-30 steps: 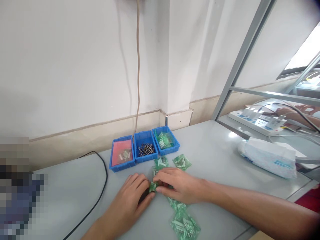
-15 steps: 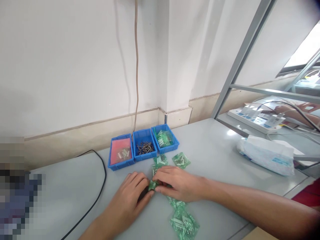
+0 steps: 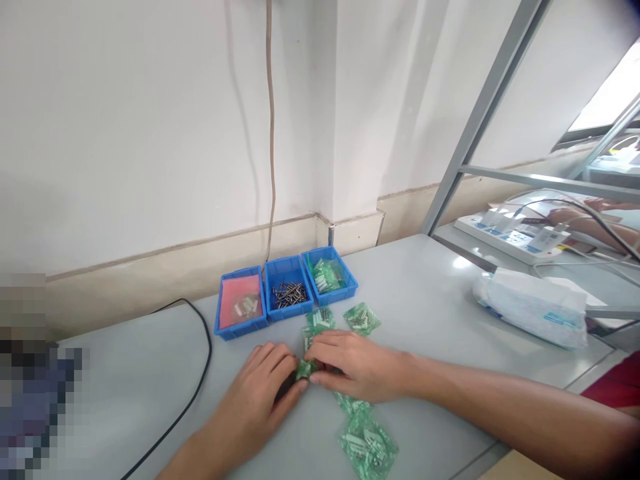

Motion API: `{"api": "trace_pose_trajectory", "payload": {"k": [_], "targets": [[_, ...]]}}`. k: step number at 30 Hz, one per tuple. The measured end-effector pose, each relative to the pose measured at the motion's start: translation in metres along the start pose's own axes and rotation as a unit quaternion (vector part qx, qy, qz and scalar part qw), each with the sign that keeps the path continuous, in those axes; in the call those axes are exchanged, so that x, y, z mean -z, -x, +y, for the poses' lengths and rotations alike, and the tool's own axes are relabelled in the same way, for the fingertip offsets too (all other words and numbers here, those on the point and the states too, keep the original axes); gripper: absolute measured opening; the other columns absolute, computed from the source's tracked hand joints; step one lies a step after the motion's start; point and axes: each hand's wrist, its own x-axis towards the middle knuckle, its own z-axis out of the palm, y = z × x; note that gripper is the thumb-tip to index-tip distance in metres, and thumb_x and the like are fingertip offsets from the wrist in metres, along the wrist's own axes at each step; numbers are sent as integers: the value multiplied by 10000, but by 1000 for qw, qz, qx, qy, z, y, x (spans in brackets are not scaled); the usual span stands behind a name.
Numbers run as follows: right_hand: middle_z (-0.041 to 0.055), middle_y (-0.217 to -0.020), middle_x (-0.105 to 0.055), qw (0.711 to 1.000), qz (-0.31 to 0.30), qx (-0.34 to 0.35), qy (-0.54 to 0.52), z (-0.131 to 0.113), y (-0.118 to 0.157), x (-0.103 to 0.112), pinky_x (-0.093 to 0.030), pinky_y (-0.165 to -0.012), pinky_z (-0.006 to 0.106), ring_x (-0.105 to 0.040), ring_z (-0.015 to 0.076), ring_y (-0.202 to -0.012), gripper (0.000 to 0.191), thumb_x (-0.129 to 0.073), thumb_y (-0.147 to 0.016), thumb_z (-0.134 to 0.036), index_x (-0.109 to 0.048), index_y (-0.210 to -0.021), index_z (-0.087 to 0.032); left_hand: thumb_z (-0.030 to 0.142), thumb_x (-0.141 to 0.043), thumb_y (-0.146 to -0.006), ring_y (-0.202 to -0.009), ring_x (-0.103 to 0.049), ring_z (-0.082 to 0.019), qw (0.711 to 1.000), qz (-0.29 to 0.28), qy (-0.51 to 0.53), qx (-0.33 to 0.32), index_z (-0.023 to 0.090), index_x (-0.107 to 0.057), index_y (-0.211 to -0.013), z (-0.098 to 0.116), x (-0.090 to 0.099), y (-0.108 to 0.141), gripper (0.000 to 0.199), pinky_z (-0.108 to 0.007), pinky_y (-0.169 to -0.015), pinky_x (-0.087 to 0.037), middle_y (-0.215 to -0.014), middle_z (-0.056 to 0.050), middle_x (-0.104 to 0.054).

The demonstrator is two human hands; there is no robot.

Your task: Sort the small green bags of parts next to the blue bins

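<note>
Between my two hands is a small green plastic bag (image 3: 305, 369), mostly covered by fingers. My left hand (image 3: 265, 387) pinches its left edge with thumb and fingers, wrist low on the table. From the right, my right hand (image 3: 350, 367) grips the other side, fingers curled. More green bags of white plugs and screws lie around: one bag (image 3: 320, 319) behind my right hand, another bag (image 3: 362, 319) to its right, and a bag (image 3: 369, 445) in front, partly overlapping others under my right wrist.
Three blue bins stand by the wall: a left bin (image 3: 219, 317) with pink paper and a bag, a middle bin (image 3: 273, 313) of screws, a right bin (image 3: 345, 297) of green bags. A black cable (image 3: 207, 360), a tissue pack (image 3: 530, 310) and a power strip (image 3: 505, 240) also show. Another person's arm (image 3: 595, 223) is far right.
My hands stay almost in place, both still on the green bag. The view shifts very slightly. At the far right, the other person's hand has moved.
</note>
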Motion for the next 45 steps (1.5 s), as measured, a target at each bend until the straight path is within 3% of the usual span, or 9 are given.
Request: {"api": "trace_pose_trajectory", "payload": {"k": [27, 45], "targets": [[55, -919, -609, 999, -26, -9, 16, -3, -1, 4, -490, -844, 320, -566, 211, -870, 247, -515, -1128, -359, -587, -970, -183, 277, -508, -1132, -918, -558, -247, 1000, -1, -12, 2, 214, -580, -1025, 0, -1, 1, 143, -389, -832, -459, -1004, -44, -618], [63, -915, -616, 999, -26, -2, 19, -3, -1, 3, -496, -846, 327, -566, 216, -866, 262, -492, -1136, -365, -600, -989, -178, 295, -514, -1132, -912, -565, -239, 1000, 7, -15, -2, 217, -587, -1024, -1, -1, 0, 153, -374, -827, -469, -998, -46, -631]]}}
